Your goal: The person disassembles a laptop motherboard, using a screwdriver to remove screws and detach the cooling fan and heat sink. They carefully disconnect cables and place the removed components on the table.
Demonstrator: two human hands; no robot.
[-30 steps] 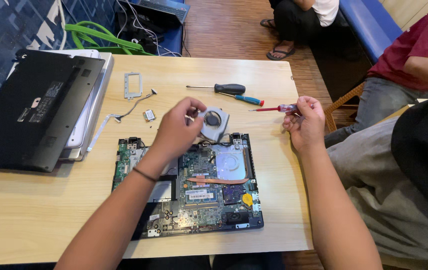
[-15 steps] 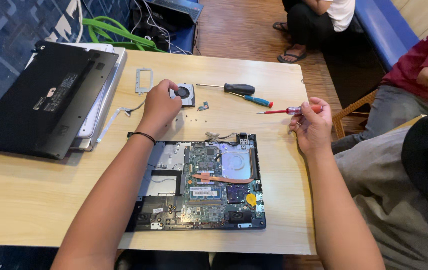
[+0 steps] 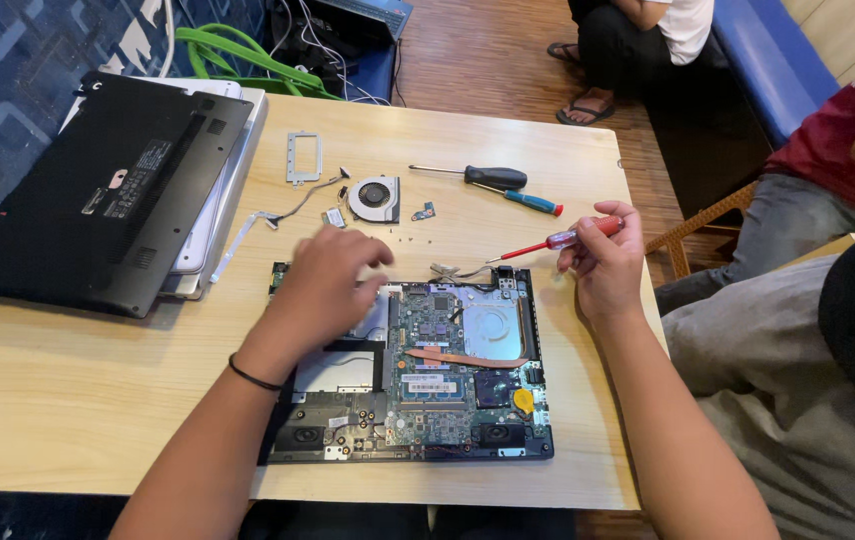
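An opened laptop base (image 3: 448, 400) with its green circuit board and copper heat pipe lies on the wooden table (image 3: 78, 400). My left hand (image 3: 326, 285) hovers, blurred, over the base's upper left corner, fingers apart and holding nothing. My right hand (image 3: 603, 262) grips a small red-handled screwdriver (image 3: 558, 240), its tip pointing left toward the base's top edge. A round cooling fan (image 3: 375, 198) rests on the table beyond the base, apart from both hands.
Two more screwdrivers, a black-handled one (image 3: 478, 176) and a blue-handled one (image 3: 530, 202), lie at the far side. A metal bracket (image 3: 304, 157), a ribbon cable (image 3: 248, 225) and small parts lie near the fan. A black laptop cover (image 3: 108, 190) sits on the left. Other people sit on the right.
My left hand carried the fan from the laptop base to the far side of the table, let it go there, and has drawn back over the base. The right hand stayed put.
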